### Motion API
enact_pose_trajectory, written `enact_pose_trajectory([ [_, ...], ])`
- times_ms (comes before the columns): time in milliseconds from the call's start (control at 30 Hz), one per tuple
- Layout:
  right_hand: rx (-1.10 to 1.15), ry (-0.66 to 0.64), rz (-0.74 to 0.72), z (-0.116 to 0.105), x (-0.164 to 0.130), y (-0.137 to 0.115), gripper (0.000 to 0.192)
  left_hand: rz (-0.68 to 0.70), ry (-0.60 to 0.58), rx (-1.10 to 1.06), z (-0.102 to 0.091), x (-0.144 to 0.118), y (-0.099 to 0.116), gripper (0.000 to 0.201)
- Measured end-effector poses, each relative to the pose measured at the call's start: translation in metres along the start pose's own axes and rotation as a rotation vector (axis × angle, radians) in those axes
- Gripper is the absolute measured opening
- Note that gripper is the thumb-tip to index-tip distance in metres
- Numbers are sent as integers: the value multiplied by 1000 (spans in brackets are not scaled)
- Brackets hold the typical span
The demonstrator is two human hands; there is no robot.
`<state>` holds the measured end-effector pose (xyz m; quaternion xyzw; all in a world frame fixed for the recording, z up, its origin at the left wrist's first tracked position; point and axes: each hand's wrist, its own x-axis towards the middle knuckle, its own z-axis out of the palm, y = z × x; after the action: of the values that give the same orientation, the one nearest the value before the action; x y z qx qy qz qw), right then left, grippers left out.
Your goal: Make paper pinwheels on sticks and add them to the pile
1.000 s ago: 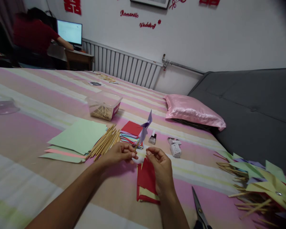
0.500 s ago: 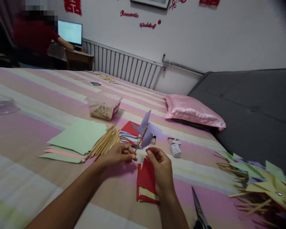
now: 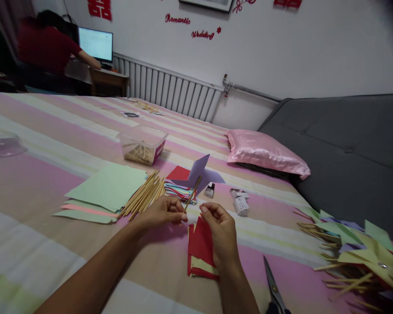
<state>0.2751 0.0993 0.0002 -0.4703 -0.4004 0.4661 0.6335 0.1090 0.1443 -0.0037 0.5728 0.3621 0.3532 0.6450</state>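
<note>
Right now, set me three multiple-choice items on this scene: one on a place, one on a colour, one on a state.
1. Where do the scissors lie?
A. right of the right hand
B. inside the clear box
C. on the pillow

2. What colour is the pinwheel on the stick?
A. green
B. purple
C. red

3. How is the clear box of sticks?
A. lidded
B. overturned
C. open on top

Key: 1 A, the blades lie on the bedspread near the right forearm. 2 B, its blades are pale purple. 3 C, its sticks show under an uncovered rim. The left hand pinches the stick.
</note>
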Motion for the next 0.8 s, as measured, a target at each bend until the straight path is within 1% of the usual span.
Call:
enact_pose_trajectory([
  [100, -8, 1, 6, 0, 0, -1, 24, -17, -3, 1, 0, 0, 0, 28],
  [267, 5, -7, 22, 1, 0, -2, 23, 22, 9, 26, 0, -1, 0, 25],
  [400, 8, -41, 28, 1, 0, -1, 25, 21, 28, 25, 0, -1, -1, 27],
  [533, -10, -35, 41, 1, 0, 0, 24, 17, 32, 27, 1, -1, 0, 29],
  [633, -36, -29, 36, 1, 0, 1, 22, 11, 50, 35, 1, -2, 0, 30],
  [800, -38, -57, 25, 1, 0, 2, 21, -7, 84, 57, 1, -2, 0, 30],
])
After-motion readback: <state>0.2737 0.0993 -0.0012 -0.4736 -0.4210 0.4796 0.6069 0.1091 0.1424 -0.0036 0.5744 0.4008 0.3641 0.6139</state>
